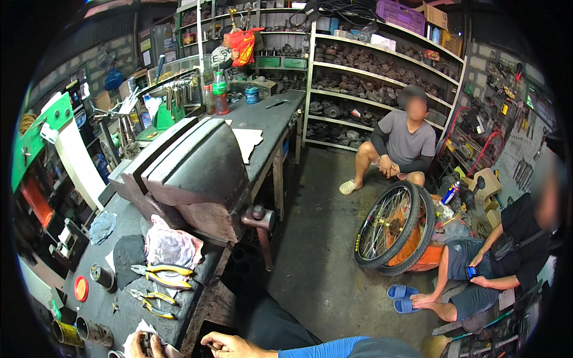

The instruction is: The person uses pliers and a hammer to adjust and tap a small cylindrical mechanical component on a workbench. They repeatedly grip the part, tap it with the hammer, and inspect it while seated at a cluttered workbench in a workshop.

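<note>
At the lower edge, over the bench's near end, my left hand (156,346) is closed around a small dark metal part (145,340), with white paper or cloth beside it. My right hand (234,345) is just to the right, its fingers curled together. A thin dark tip shows at those fingers, too small to name. Ahead on the bench lie two pairs of yellow-and-black pliers, the larger pair (164,276) and the smaller pair (152,301), both with spread handles. A stained cloth (173,244) rests behind them.
A large bench vise (191,173) stands on the workbench (197,286), its handle jutting right. Tins (94,331) and a red lid (81,288) sit at left. Two bicycle wheels (388,230), a seated person (403,143) and another holding a phone (501,256) are at right.
</note>
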A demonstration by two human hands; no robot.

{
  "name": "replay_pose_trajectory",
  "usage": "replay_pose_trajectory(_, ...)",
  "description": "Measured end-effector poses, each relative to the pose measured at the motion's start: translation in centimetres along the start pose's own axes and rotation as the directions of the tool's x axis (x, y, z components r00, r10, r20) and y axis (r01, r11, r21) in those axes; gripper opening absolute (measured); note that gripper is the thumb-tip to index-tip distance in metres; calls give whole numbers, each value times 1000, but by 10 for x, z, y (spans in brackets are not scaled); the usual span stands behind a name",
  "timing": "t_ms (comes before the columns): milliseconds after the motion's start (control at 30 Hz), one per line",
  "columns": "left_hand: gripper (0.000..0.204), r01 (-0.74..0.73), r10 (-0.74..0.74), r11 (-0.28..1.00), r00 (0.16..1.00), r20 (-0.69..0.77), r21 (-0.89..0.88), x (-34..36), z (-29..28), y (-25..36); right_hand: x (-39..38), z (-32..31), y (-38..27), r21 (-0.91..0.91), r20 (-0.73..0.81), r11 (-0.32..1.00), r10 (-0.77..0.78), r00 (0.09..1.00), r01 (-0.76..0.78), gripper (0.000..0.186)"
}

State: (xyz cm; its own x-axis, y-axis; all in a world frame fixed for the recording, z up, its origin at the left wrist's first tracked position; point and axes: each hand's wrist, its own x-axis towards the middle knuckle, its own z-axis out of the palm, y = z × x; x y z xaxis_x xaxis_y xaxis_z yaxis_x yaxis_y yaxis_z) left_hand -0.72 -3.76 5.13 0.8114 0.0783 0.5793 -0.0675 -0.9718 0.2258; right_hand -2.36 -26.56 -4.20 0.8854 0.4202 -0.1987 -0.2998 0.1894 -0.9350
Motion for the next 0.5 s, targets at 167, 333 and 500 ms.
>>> replay_pose_trajectory(167,36,282,-298,911,955,-7,-299,-10,-10,12,-5,-2,9,6,-16,1000,-29,999,29,34)
replay_pose_trajectory(333,37,-42,45,998,996,-74,44,-12,-1,6,-3,-13,17,3,-6,1000,7,1000,-7,36)
replay_pose_trajectory(500,37,11,-12,1000,998,-58,-22,-16,6,-2,8,-28,13,247,145,969,-69,987,32,23)
